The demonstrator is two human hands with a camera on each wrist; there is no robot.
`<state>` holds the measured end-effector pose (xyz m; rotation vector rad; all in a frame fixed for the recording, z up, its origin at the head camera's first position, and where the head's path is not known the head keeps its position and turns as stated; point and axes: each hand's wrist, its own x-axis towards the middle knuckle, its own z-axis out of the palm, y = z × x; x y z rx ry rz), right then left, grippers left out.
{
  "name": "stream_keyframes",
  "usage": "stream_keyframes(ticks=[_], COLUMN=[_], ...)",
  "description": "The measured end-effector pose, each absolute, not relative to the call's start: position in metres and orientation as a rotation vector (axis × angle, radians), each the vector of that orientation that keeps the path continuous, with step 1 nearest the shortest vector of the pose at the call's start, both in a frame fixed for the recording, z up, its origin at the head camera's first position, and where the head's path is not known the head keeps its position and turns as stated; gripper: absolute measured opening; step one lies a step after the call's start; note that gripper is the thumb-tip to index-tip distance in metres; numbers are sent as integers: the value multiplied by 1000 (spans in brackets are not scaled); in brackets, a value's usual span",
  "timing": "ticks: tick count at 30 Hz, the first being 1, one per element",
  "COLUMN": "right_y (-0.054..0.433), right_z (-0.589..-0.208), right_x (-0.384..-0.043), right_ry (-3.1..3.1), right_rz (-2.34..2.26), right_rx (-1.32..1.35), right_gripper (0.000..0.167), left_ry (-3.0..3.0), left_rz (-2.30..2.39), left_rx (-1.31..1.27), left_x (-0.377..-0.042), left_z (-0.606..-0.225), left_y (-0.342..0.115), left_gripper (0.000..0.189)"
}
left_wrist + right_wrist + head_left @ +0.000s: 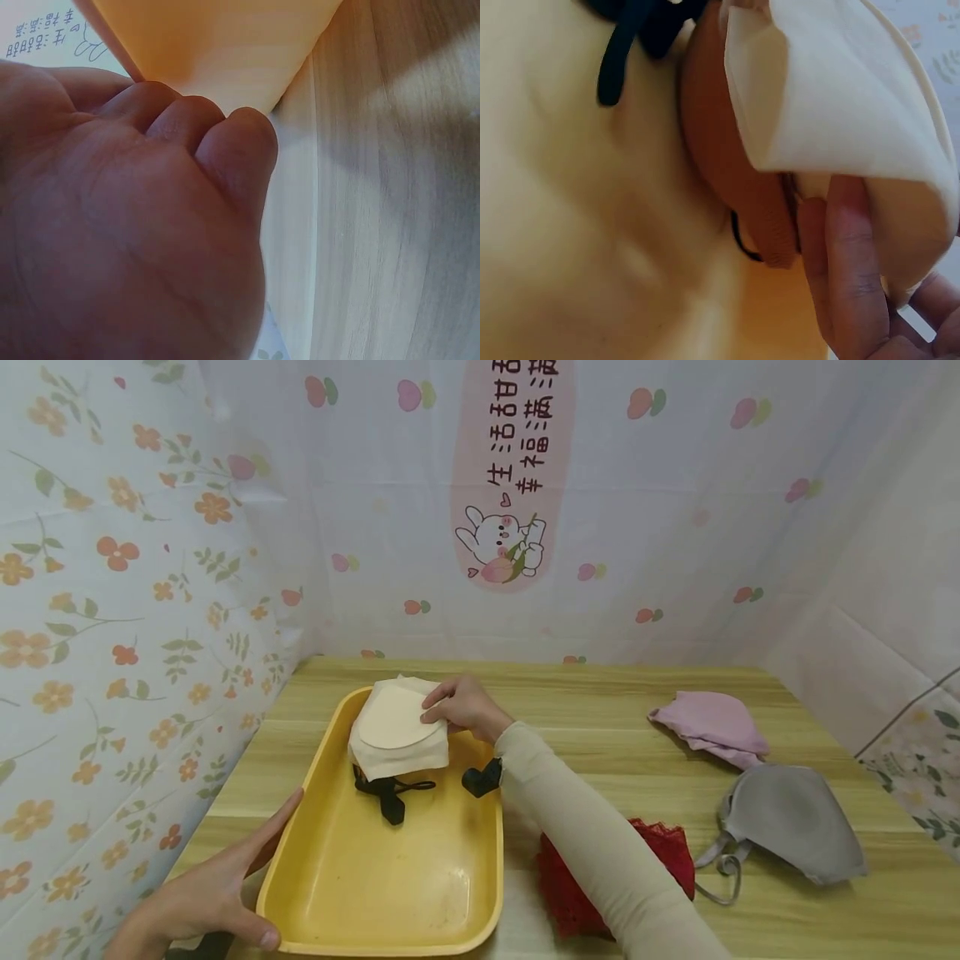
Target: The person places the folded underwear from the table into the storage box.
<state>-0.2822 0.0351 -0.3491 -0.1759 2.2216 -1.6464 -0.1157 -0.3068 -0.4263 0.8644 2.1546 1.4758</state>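
The left hand lies spread against the left side of the yellow tray, apparently to steady it, while the right hand pinches the cream garment by its edge (at the tray's far end), presumably for control.

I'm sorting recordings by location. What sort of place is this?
Probably a makeshift indoor work booth: a creased printed sheet rises behind a wood-grain table, and a yellow tray stands on the tabletop.
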Motion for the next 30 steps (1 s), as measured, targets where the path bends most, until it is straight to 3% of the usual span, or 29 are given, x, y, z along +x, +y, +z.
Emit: stream_keyframes(ticks=[30], right_y=[30], right_z=[-360], right_x=[-280], right_ry=[2507], right_rz=[-1264], right_rx=[-211], right_gripper=[10], left_ry=[2170], left_rz=[1473], left_rx=[862], left_x=[-116], left_z=[-427], left_y=[-305], left_gripper=[113])
